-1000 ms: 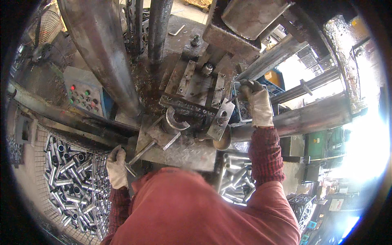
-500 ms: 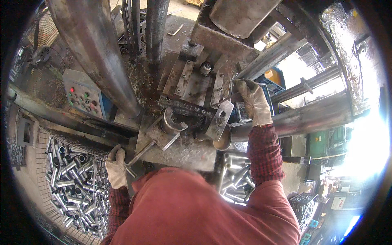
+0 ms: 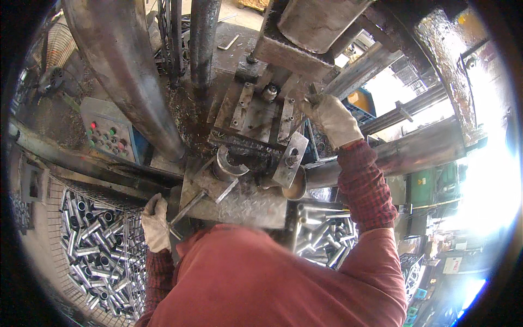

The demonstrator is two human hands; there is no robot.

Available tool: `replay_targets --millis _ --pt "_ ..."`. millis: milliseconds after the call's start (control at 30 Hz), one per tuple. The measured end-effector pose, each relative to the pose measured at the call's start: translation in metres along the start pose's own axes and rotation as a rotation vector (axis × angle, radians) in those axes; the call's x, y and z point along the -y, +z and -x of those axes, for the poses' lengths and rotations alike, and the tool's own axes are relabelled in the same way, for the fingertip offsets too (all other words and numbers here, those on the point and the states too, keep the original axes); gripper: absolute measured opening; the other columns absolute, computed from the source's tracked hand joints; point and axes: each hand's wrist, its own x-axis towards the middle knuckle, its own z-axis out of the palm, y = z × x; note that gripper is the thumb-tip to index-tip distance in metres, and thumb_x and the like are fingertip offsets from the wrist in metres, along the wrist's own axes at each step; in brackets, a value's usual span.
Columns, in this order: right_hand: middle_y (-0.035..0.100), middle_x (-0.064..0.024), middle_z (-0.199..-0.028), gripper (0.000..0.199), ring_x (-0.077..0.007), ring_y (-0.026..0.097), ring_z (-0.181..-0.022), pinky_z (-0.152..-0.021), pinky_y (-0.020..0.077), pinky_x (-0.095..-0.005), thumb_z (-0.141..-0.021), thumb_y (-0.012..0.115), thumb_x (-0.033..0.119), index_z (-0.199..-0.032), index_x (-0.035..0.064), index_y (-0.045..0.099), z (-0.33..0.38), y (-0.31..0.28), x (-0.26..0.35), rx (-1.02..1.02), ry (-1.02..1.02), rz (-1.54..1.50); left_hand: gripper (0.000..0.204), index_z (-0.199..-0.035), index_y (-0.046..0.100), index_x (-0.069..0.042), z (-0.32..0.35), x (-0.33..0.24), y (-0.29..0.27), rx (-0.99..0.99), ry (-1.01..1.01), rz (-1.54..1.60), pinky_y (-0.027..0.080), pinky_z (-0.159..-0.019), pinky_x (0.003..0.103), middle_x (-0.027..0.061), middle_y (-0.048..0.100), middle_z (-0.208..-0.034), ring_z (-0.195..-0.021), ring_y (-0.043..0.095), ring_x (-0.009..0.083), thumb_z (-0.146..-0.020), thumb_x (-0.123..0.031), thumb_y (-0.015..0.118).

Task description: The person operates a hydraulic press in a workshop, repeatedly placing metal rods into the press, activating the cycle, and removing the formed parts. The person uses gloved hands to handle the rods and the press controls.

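Note:
My gloved right hand (image 3: 333,121) is raised at the right side of the press bed (image 3: 259,117), its fingers curled. A thin dark rod (image 3: 296,129) seems to run from them toward the bed; its held end is hidden. Below the hand stands a slotted metal plate (image 3: 290,161) with a bolt through it, next to a round cup (image 3: 295,184). Lower left, my gloved left hand (image 3: 156,223) has its fingers bent in, beside the T-shaped handle (image 3: 188,209) of a clamp with a half-ring jaw (image 3: 229,165). What those fingers grip, if anything, is hidden.
A wire basket (image 3: 131,256) full of cut metal tubes stands at the left, and more tubes (image 3: 327,240) lie at the lower right. A button box (image 3: 109,133) sits behind a thick column (image 3: 128,71). The press ram (image 3: 294,52) hangs over the bed.
My right hand has moved slightly up and its forearm has swung outward to the right, the thin rod tilting steeper. My left hand stays beside the handle.

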Motion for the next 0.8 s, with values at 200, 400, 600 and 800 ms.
replay_targets --millis 200,400,600,800 --pt "0.077 -0.0190 -0.120 0.034 -0.0384 0.074 -0.108 -0.090 0.0594 -0.0433 -0.112 0.059 0.032 -0.132 0.0071 0.071 -0.001 -0.009 0.001 0.198 0.097 0.056 0.040 -0.134 0.074 0.004 -0.002 -0.001 -0.001 0.032 -0.017 -0.035 0.054 -0.103 0.036 0.0123 0.077 -0.122 -0.110 0.070 0.0212 -0.108 -0.027 0.074" --pt "0.077 -0.0104 -0.126 0.036 -0.0265 0.074 -0.107 -0.090 0.0598 -0.0370 -0.115 0.055 0.025 -0.144 0.0047 0.066 0.003 0.011 -0.080 0.379 0.094 -0.961 0.038 -0.131 0.076 0.004 -0.012 -0.035 0.024 0.115 -0.009 -0.044 0.053 -0.105 0.036 0.0142 0.079 -0.123 -0.114 0.071 0.0224 -0.107 -0.025 0.072" --pt "0.077 -0.0060 -0.116 0.034 -0.0163 0.070 -0.087 -0.079 0.0593 -0.0264 -0.116 0.054 0.025 -0.139 0.0060 0.071 0.013 0.009 -0.087 0.425 0.351 -0.812 0.033 -0.131 0.075 0.003 -0.019 -0.111 0.119 0.488 0.190 0.105 0.055 -0.102 0.032 0.0099 0.078 -0.122 -0.114 0.071 0.0173 -0.105 -0.018 0.075" --pt "0.078 -0.0061 -0.124 0.032 -0.0268 0.072 -0.112 -0.097 0.0582 -0.0357 -0.108 0.059 0.019 -0.136 0.0161 0.076 0.020 -0.007 -0.051 0.313 -0.311 0.381 0.057 -0.144 0.064 -0.008 -0.044 -0.169 0.272 0.766 1.578 -0.713 0.057 -0.106 0.048 0.0206 0.069 -0.140 -0.123 0.070 0.0413 -0.089 -0.017 0.078"
